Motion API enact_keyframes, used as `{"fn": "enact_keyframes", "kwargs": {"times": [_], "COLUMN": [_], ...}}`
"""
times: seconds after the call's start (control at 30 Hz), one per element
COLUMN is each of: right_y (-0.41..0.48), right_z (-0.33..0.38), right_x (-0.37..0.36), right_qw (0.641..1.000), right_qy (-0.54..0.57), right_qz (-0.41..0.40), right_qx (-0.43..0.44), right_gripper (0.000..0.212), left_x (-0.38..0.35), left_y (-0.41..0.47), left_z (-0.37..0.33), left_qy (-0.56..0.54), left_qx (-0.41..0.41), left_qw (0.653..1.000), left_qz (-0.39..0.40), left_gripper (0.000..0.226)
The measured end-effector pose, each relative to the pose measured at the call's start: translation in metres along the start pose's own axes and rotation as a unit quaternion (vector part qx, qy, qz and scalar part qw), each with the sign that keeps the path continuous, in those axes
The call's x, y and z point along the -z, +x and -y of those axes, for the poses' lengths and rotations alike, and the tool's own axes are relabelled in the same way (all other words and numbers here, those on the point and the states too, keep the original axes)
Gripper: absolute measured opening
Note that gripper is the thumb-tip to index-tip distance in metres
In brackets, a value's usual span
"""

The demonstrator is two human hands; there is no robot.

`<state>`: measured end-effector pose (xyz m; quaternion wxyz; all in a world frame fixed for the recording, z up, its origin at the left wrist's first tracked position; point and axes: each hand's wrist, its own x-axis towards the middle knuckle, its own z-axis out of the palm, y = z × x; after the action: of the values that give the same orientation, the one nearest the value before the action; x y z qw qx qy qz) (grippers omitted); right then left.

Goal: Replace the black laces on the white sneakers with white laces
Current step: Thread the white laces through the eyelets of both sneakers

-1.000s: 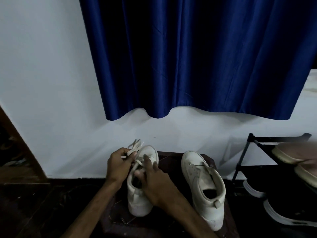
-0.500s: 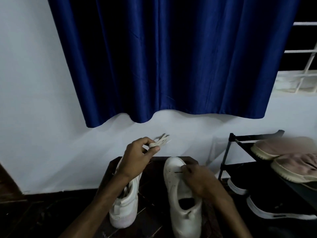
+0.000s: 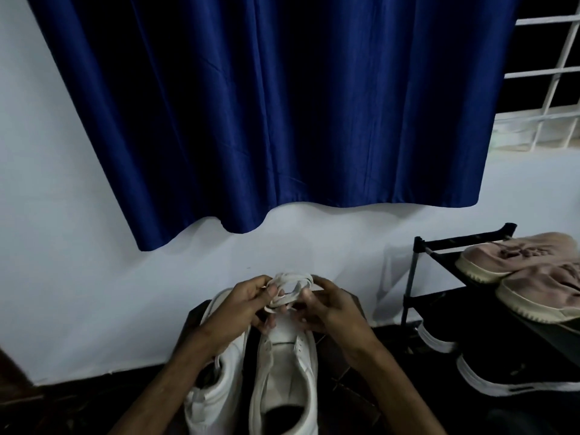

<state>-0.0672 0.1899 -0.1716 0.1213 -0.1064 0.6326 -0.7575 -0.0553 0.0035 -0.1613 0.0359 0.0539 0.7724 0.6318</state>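
Coiled white lace (image 3: 290,288), pinched by left hand (image 3: 241,304) and right hand (image 3: 326,309) fingers, above two white sneakers (image 3: 284,368)

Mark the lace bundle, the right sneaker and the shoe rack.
lace bundle (image 3: 293,277), head view, top strands of the coil.
right sneaker (image 3: 282,365), head view, tongue.
shoe rack (image 3: 412,277), head view, front left post.

Count:
- 2 white sneakers: left sneaker (image 3: 219,409), right sneaker (image 3: 284,365)
- 1 dark counter (image 3: 337,394) under them
- 1 coiled bundle of white laces (image 3: 290,285)
- 2 hands: left hand (image 3: 244,304), right hand (image 3: 332,309)
- 1 blue curtain (image 3: 282,120)
- 1 black shoe rack (image 3: 414,277)
- 2 pinkish shoes (image 3: 514,257) on its top shelf
- 2 dark white-soled shoes (image 3: 514,375) visible on its lower level
- 1 white window grille (image 3: 552,73)
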Motion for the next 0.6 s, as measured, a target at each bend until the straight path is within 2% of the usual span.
{"fn": "enact_keyframes", "kwargs": {"times": [0.13,0.3,0.4,0.47,0.6], "right_y": [0.003,0.017,0.021,0.022,0.023], "right_z": [-0.005,-0.015,-0.018,-0.021,-0.027], "right_x": [-0.005,0.006,0.013,0.021,0.039], "right_qw": [0.999,0.990,0.983,0.983,0.982], "right_qy": [-0.017,-0.050,-0.047,-0.044,-0.084], "right_qz": [-0.022,-0.132,-0.174,-0.174,-0.163], "right_qx": [0.019,0.028,0.032,0.033,0.034], "right_gripper": [0.012,0.016,0.013,0.008,0.016], "left_x": [-0.002,0.001,0.003,0.004,0.007], "left_y": [-0.001,0.000,0.002,0.002,0.003], "left_z": [0.002,0.004,0.007,0.007,0.005], "left_qy": [-0.004,-0.006,0.015,-0.001,-0.045], "left_qx": [0.001,-0.019,-0.033,-0.045,-0.046], "left_qw": [1.000,0.992,0.987,0.983,0.978], "left_qz": [-0.020,-0.127,-0.157,-0.177,-0.200], "left_gripper": [0.030,0.029,0.028,0.028,0.026]}}
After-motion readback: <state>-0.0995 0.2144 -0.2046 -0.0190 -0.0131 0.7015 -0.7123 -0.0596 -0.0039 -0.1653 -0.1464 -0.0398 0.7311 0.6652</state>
